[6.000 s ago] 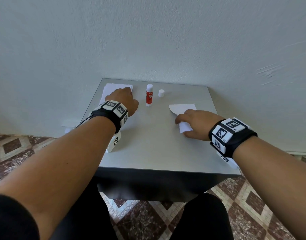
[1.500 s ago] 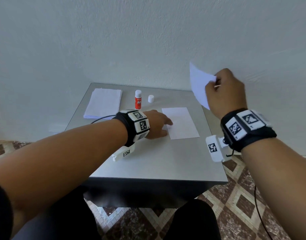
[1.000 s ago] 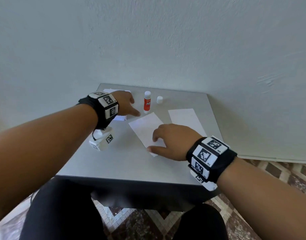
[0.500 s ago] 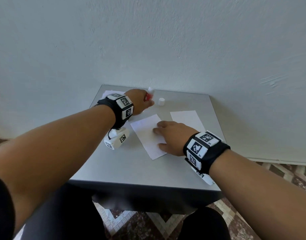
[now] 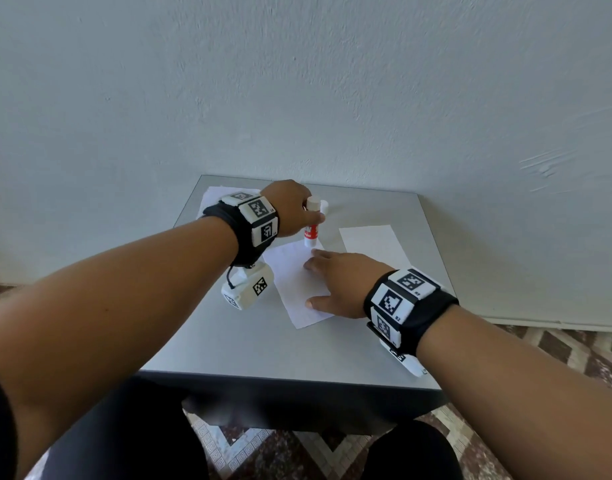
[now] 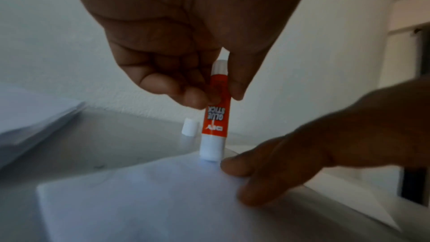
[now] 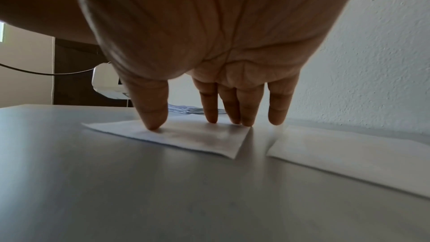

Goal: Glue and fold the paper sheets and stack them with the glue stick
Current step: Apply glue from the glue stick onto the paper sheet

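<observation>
My left hand (image 5: 290, 209) (image 6: 209, 97) pinches the red and white glue stick (image 5: 311, 225) (image 6: 215, 115), held upside down with its open end touching the far corner of a white paper sheet (image 5: 297, 282) (image 6: 151, 200) (image 7: 186, 137). My right hand (image 5: 335, 278) (image 7: 209, 115) lies flat on that sheet, fingertips (image 7: 152, 124) pressing it to the grey table (image 5: 297, 348). A second sheet (image 5: 370, 242) (image 7: 337, 154) lies to the right. The paper stack (image 5: 214, 199) (image 6: 30, 111) sits at the far left corner, partly hidden by my left wrist.
The glue stick's white cap (image 5: 323, 204) (image 6: 189, 127) stands on the table behind the stick. A plain wall (image 5: 297, 81) rises right behind the table. Patterned floor tiles (image 5: 557, 348) show around the table, and my dark trouser legs (image 5: 142, 438) below its front edge.
My left hand lifted the glue stick from beside its cap, turned it over and set its tip on the sheet's far corner. My right hand stayed flat on the sheet.
</observation>
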